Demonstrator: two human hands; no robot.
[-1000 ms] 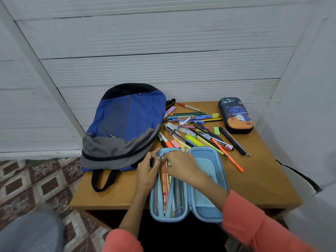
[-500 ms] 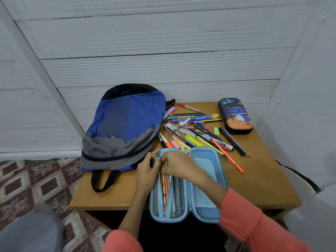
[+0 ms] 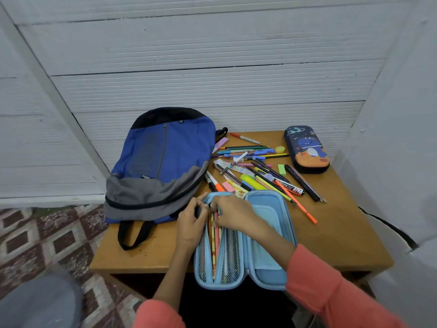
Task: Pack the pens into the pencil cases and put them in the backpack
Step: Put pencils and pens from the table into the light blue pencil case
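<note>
- Wooden table [image 3: 343, 233] against a white slatted wall.
- Blue-and-grey backpack [image 3: 163, 162] flat on the table's left part.
- Loose pens [image 3: 260, 171] heaped mid-table, beside the backpack.
- Light-blue pencil case [image 3: 267, 233] lying open at the near edge, overhanging it.
- Dark pencil case [image 3: 307, 152] closed, at the far right corner.
- Left hand [image 3: 189, 223] curled on the open case's far left rim.
- Right hand [image 3: 233, 214] pinching the tops of pencils [image 3: 216, 235] in its mesh pocket.

Left hand [image 3: 189, 224] and right hand [image 3: 233, 215] are covering the far end of the pencil case [image 3: 269, 235] at the near edge of the counter [image 3: 343, 233]. Tips of the pencils [image 3: 216, 237] are hiding under fingers, grip unclear. Backpack [image 3: 160, 166] is overlapping ends of the pen pile [image 3: 257, 176]. Grey blur [image 3: 40, 301] is getting cropped bottom-left.
</note>
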